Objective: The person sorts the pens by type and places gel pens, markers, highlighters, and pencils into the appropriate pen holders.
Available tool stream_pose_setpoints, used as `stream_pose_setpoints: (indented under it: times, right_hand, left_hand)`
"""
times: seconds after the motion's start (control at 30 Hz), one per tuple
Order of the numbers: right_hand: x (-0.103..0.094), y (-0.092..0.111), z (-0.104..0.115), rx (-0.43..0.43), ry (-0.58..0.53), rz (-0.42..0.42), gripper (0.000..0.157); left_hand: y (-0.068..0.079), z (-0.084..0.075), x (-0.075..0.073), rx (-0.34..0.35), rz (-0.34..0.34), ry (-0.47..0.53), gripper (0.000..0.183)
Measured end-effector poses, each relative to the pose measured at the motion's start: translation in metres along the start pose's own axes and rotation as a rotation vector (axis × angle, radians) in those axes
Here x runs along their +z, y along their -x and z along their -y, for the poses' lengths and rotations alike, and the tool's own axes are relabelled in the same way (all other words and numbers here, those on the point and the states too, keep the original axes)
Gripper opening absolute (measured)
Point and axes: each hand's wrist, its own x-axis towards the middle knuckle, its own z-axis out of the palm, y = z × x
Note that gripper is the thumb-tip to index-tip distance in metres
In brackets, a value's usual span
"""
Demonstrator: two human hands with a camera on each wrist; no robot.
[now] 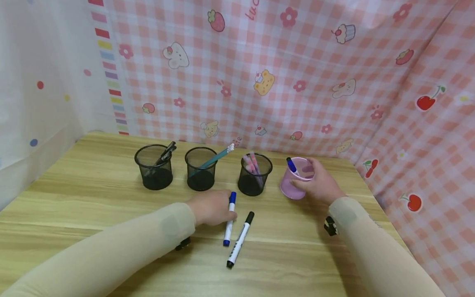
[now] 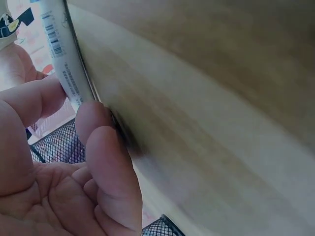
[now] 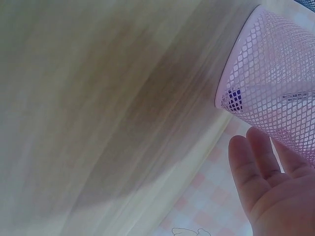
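My left hand pinches a white marker with a blue cap between thumb and fingers, low over the table. Up close in the left wrist view, printed barcodes show on this marker's barrel. At the right, my right hand holds a pink mesh pen cup by its upper part, thumb on the near side and fingers round the far side. A blue-capped marker leans inside that cup. Just right of my left hand lies a black-capped white marker on the table.
Three black mesh cups stand in a row: one with black pens, one with teal pencils, one with pink pens. They rest on the wooden table. A checked cloth hangs behind its back edge.
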Motion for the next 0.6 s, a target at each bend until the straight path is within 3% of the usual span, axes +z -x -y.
stream_pose_setpoints:
  times: [0.23, 0.6]
  right_hand:
    - [-0.001, 0.001, 0.000, 0.014, 0.001, 0.005, 0.112]
    - [-0.001, 0.000, -0.001, 0.009, -0.004, 0.008, 0.114]
  left_hand:
    - [-0.005, -0.003, -0.001, -0.002, 0.019, 0.002, 0.090]
    - [-0.013, -0.006, -0.003, 0.020, 0.040, -0.007, 0.079]
